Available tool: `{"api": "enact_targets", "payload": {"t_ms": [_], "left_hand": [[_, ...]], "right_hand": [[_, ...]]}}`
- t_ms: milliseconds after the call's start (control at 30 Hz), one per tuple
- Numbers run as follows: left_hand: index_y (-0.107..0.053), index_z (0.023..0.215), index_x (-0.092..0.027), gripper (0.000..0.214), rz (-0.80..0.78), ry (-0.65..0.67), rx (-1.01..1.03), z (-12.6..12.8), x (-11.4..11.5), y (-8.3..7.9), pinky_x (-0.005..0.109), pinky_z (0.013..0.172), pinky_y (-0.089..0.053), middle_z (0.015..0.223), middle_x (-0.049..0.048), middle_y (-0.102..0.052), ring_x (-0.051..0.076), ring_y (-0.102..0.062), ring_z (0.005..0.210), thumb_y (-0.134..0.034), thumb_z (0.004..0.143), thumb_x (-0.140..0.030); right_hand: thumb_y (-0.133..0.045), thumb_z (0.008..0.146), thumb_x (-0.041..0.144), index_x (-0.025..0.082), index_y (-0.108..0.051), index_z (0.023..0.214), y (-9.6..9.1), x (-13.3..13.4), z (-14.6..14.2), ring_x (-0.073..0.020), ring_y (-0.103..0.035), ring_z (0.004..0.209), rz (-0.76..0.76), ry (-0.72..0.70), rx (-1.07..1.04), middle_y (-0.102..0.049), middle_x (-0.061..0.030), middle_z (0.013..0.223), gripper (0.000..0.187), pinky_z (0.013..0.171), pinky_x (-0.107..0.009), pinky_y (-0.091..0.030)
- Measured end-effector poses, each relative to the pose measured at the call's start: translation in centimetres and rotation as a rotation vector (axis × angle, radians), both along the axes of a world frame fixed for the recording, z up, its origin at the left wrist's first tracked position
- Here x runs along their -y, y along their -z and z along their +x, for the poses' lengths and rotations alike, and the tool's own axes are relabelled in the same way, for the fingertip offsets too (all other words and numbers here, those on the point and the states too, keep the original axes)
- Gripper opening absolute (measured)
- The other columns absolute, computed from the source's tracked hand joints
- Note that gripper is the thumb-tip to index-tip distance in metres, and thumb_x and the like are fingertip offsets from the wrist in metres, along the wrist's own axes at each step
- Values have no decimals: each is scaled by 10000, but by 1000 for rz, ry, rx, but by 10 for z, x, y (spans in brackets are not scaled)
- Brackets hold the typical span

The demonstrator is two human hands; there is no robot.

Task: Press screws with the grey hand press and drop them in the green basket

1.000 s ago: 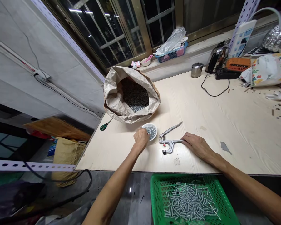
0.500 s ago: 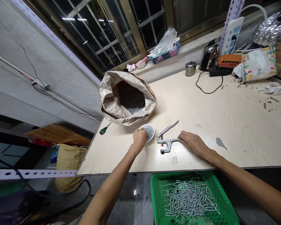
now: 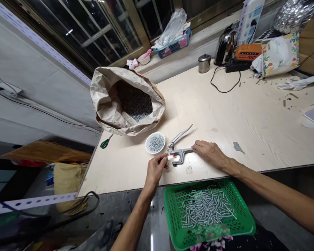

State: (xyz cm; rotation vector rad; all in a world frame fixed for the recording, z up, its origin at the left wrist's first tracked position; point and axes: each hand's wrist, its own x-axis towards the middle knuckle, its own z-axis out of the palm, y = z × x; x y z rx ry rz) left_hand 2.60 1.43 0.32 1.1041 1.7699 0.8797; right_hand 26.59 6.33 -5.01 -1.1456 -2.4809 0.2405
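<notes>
My right hand (image 3: 210,154) has its fingers around the lower handle end of grey hand-press pliers (image 3: 182,152), which lie on the table with the upper handle raised. A spring and a small red part show at their jaw. Just left of that jaw, my left hand (image 3: 155,170) is closed in a pinch; whatever is between its fingertips is too small to make out. Behind the left hand stands a white bowl (image 3: 147,145) of small silvery metal pieces (image 3: 157,143). Beyond it, a large open paper sack (image 3: 102,94) holds many dark and silvery small pieces.
Below the table's front edge, a green basket (image 3: 169,216) holds many short metal rods (image 3: 208,209). Green-handled scissors (image 3: 105,143) lie at the left edge. At the back are a lidded metal pot (image 3: 204,63), a kettle (image 3: 225,45) and a black cord (image 3: 226,91).
My left hand has come out of the white bowl and moved toward me and right, to the pliers' jaw. The right hand keeps hold of the handle. The whole view has shifted slightly.
</notes>
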Motion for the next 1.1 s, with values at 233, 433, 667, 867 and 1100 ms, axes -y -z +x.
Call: {"api": "enact_targets", "payload": {"t_ms": [233, 433, 667, 867, 1100], "left_hand": [[-699, 873, -97, 387, 47, -78, 29, 11, 17, 18, 261, 681, -484, 729, 48, -695, 148, -616, 674, -670, 691, -438], [-710, 849, -108, 381, 34, -53, -58, 16, 15, 24, 278, 735, -484, 815, 80, -727, 190, -649, 773, -665, 684, -448], [-702, 732, -116, 365, -39, 59, -183, 9, 2, 25, 233, 587, -419, 652, 37, -676, 145, -588, 620, -637, 675, -470], [-613, 539, -121, 380, -240, 132, -8, 3, -12, 21, 221, 471, -354, 431, -13, -512, 86, -431, 434, -710, 583, -486], [-597, 506, -134, 306, -303, 239, -145, 3, -13, 17, 222, 491, -374, 419, -6, -524, 86, -445, 420, -673, 659, -388]], "right_hand": [[-318, 942, 66, 194, -587, 838, -8, 5, 1, -156, -478, 702, 92, -42, 29, -580, -46, 792, 316, 564, -305, -307], [-287, 960, 86, 197, -601, 880, -7, 5, 1, -163, -484, 722, 103, -52, 99, -588, -47, 808, 343, 577, -315, -326], [-322, 948, 74, 186, -584, 840, -6, 4, 0, -151, -466, 702, 77, -38, 108, -589, -45, 823, 305, 568, -309, -304], [-355, 945, 119, 166, -577, 813, 5, 2, -2, -129, -465, 675, 22, -14, 49, -587, -47, 829, 262, 517, -301, -244], [-357, 950, 152, 158, -585, 827, 8, 0, -3, -129, -472, 683, -28, -12, 48, -597, -52, 850, 260, 516, -295, -214]]}}
